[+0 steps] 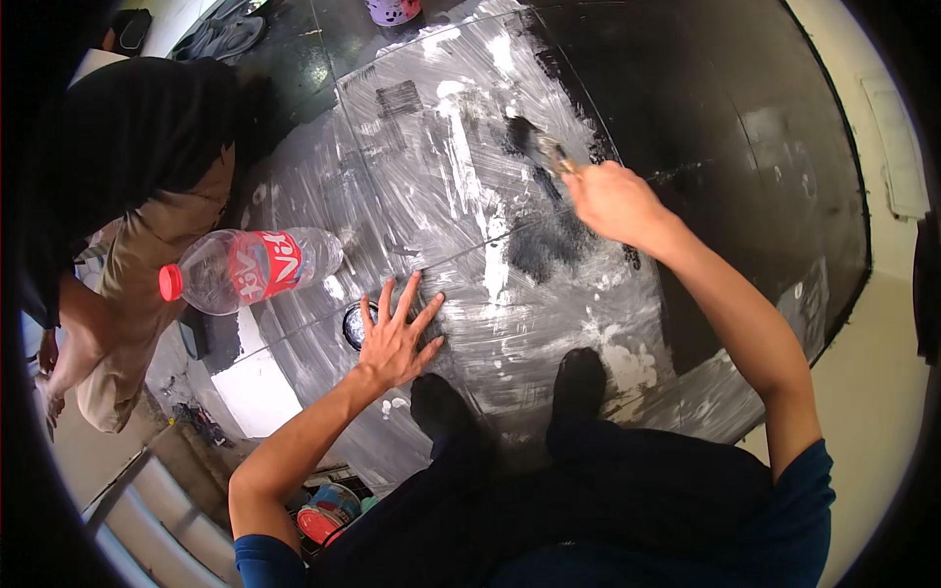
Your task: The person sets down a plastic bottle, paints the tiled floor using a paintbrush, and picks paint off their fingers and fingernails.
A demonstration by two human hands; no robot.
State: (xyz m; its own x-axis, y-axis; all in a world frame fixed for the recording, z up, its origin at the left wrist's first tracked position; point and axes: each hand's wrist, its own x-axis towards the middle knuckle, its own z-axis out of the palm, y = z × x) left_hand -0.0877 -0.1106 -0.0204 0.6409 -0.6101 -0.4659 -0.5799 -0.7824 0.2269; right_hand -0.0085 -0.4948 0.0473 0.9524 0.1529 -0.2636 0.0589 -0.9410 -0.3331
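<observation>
My right hand [621, 206] grips the handle of a paintbrush [553, 153]. The dark bristles are on or just above the tiled floor [434, 198], which is streaked with white, grey and black paint. Black patches [540, 246] show beside and below the brush. My left hand [390, 345] rests with spread fingers on the tiles and holds nothing. Partly behind its thumbless side lies a round, dark-rimmed piece [353, 328]; whether it is a can lid or a drain, I cannot tell. My dark-socked feet [581, 378] stand on the painted area.
A clear plastic bottle [257, 266] with a red cap is left of my left hand. Another person [147, 147] is close by on the left. A purple container [395, 10] and sandals [231, 37] are at the top. Tubs [323, 522] sit at lower left.
</observation>
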